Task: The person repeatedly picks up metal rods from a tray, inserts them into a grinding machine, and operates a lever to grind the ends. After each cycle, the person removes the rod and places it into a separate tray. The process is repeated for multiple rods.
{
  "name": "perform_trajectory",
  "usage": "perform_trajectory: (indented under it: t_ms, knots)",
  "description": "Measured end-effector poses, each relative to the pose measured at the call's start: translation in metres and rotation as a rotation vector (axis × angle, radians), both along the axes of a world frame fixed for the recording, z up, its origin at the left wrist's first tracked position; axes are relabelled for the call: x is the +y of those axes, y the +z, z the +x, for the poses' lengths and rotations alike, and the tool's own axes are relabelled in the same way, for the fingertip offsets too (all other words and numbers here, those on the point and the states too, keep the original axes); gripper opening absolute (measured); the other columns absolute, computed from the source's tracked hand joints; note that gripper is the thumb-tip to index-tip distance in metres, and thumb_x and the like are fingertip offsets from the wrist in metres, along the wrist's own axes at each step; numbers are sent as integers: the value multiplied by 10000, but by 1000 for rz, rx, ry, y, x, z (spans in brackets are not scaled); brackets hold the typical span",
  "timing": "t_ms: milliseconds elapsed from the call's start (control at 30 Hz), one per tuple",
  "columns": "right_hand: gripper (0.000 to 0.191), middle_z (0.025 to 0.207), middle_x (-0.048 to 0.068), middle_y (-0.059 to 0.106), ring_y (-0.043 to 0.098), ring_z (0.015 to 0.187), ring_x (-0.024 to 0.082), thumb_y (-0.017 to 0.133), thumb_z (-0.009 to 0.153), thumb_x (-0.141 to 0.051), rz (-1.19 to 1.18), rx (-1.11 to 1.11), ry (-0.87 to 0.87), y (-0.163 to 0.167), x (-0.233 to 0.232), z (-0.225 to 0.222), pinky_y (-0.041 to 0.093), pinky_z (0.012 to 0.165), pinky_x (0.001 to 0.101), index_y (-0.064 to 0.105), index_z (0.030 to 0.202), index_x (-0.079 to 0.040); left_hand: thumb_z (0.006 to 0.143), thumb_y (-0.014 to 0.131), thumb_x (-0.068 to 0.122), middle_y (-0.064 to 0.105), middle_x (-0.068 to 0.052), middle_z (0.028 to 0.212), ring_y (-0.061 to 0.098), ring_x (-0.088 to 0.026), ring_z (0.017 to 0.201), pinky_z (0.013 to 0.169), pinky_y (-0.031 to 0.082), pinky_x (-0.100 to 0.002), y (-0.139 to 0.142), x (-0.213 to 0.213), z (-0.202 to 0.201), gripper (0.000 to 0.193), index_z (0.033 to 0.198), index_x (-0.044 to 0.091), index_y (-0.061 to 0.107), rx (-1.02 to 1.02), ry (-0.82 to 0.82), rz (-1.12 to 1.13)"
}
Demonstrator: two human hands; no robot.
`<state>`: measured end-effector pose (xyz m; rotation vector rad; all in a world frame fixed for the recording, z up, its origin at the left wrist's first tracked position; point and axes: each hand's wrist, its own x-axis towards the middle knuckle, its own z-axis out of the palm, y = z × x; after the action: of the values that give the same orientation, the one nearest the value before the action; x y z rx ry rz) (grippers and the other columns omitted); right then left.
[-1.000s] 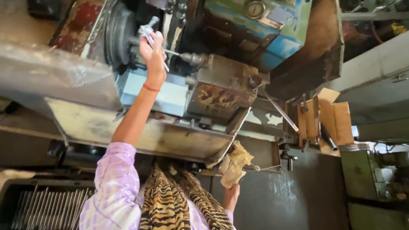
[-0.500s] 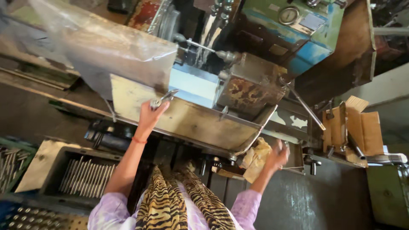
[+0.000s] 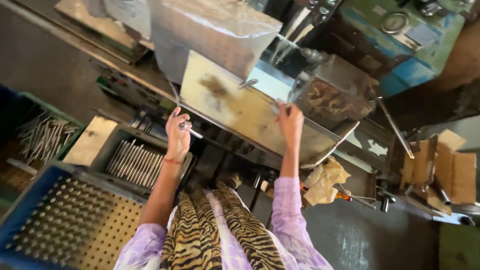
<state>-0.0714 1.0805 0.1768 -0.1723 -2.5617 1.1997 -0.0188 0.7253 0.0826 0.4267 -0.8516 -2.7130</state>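
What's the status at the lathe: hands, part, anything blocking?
Left hand grip shut on metal rod. Right hand at the splash guard edge; grip unclear. Rod over tray of rods; nothing blocking.

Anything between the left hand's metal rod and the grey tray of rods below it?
Nothing visible. The left hand grips the short shiny metal rod above the grey tray of long metal rods, with open space between them.
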Motion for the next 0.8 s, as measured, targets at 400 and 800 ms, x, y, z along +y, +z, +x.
perform_trajectory:
  t_ms: [400,800]
  knots:
    - [266,648,139,661,658,590,347,666,1022,-270,78,211,303,-37,-216,135,493,522,406,636,902,-35,953,543,37,412,26,597,357,-85,476,474,310,-265,28,13,64,183,1112,-12,620,159,-70,108]
    - [295,571,51,606,610,489,132,570,1068,-263,-263,182,369,-56,-213,186,474,483,286,642,943,-6,949,599,105,382,83,571,257,-86,420,478,277,-281,27,-3,88,34,950,115,566,26,-156,454]
